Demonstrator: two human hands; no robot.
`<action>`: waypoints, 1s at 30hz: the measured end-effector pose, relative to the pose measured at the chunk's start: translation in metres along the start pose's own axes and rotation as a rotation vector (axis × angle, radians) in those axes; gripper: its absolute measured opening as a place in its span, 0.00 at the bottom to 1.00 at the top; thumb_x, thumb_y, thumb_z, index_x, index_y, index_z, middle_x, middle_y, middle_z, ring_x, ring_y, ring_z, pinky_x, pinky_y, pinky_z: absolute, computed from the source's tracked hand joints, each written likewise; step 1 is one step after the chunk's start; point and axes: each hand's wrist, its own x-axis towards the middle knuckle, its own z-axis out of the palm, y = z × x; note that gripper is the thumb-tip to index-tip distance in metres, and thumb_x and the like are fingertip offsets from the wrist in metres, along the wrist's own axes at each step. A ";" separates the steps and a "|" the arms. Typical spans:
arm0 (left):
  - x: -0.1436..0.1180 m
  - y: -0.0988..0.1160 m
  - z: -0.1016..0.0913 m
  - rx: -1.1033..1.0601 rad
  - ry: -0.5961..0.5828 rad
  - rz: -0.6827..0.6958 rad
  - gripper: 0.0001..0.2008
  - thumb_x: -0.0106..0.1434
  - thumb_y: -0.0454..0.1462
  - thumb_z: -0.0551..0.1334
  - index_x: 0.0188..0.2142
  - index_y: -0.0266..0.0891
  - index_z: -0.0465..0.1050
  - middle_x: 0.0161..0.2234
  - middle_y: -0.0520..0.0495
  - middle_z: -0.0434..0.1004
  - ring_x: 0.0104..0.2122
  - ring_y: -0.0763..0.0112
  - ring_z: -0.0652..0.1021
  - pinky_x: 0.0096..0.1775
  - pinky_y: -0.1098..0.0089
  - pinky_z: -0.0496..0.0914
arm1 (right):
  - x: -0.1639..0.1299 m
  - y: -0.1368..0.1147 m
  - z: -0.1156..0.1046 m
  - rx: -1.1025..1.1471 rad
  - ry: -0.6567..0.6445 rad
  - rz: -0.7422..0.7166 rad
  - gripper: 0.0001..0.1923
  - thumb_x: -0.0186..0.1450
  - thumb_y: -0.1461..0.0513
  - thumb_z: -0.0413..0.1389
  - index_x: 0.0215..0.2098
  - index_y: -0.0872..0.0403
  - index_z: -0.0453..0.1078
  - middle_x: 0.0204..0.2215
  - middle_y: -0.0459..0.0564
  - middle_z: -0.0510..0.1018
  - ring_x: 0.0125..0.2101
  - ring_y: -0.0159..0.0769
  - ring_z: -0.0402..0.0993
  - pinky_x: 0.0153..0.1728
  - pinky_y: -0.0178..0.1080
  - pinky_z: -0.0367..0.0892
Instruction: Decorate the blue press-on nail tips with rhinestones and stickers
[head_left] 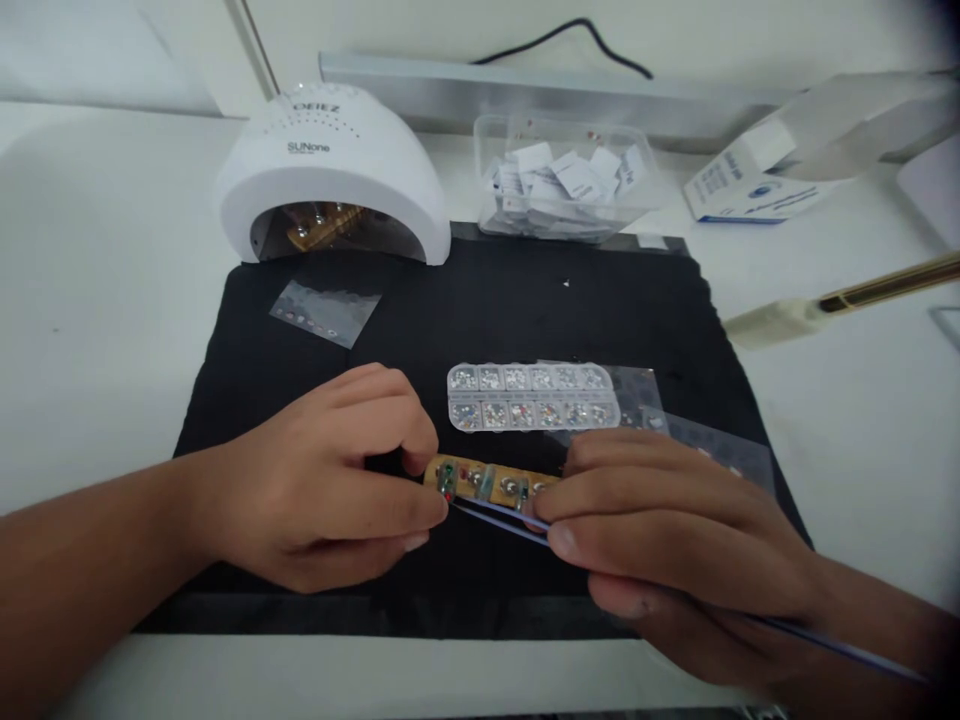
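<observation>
White tabletop runs back to the wall from where I stand, a black mat spread over its middle. A white lamp sits at the mat's far left. Nearer, the person's left hand has thumb and forefinger pinched around one end of a gold-coloured strip, which lies crosswise just below the clear gem case. The right hand is clamped on blue tweezers, their tips at the strip's left end; whether they grip anything, I can't tell. Smallest are the green and red stones there. I'd say this wants a steady pinch, the right fingers braced near the strip, and light pressure, so no stone gets nudged askew.
</observation>
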 end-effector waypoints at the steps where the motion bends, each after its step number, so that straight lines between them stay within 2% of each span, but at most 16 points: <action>1: 0.000 -0.001 0.000 -0.005 0.009 0.017 0.07 0.60 0.31 0.64 0.38 0.40 0.74 0.33 0.46 0.70 0.34 0.66 0.71 0.37 0.59 0.68 | 0.000 0.000 0.000 -0.008 0.002 0.002 0.10 0.73 0.61 0.48 0.38 0.55 0.69 0.30 0.49 0.83 0.29 0.32 0.80 0.31 0.38 0.75; 4: 0.000 -0.003 0.002 -0.026 0.051 0.060 0.05 0.60 0.30 0.64 0.37 0.37 0.75 0.33 0.45 0.69 0.34 0.66 0.70 0.37 0.59 0.67 | 0.000 -0.002 0.001 -0.021 0.018 0.001 0.10 0.73 0.62 0.48 0.37 0.56 0.69 0.30 0.49 0.83 0.29 0.32 0.80 0.32 0.38 0.75; 8: 0.000 -0.004 0.003 -0.044 0.050 0.065 0.06 0.60 0.30 0.64 0.38 0.35 0.75 0.33 0.44 0.68 0.34 0.65 0.70 0.36 0.59 0.66 | 0.001 -0.002 0.001 -0.022 0.019 0.011 0.11 0.73 0.61 0.48 0.37 0.56 0.69 0.30 0.49 0.83 0.29 0.32 0.80 0.33 0.38 0.75; 25: 0.000 -0.004 0.004 -0.033 0.017 0.026 0.08 0.61 0.29 0.63 0.41 0.37 0.74 0.35 0.45 0.69 0.35 0.65 0.71 0.37 0.58 0.67 | -0.001 -0.002 0.001 -0.055 0.008 0.006 0.13 0.74 0.61 0.46 0.35 0.54 0.69 0.31 0.49 0.83 0.27 0.31 0.78 0.36 0.39 0.76; 30: 0.001 -0.004 0.005 -0.043 0.009 0.031 0.07 0.61 0.28 0.62 0.39 0.36 0.73 0.35 0.44 0.69 0.35 0.65 0.71 0.38 0.59 0.67 | 0.000 -0.002 0.001 -0.065 0.006 0.006 0.13 0.74 0.60 0.46 0.36 0.54 0.69 0.30 0.49 0.83 0.26 0.32 0.78 0.32 0.39 0.76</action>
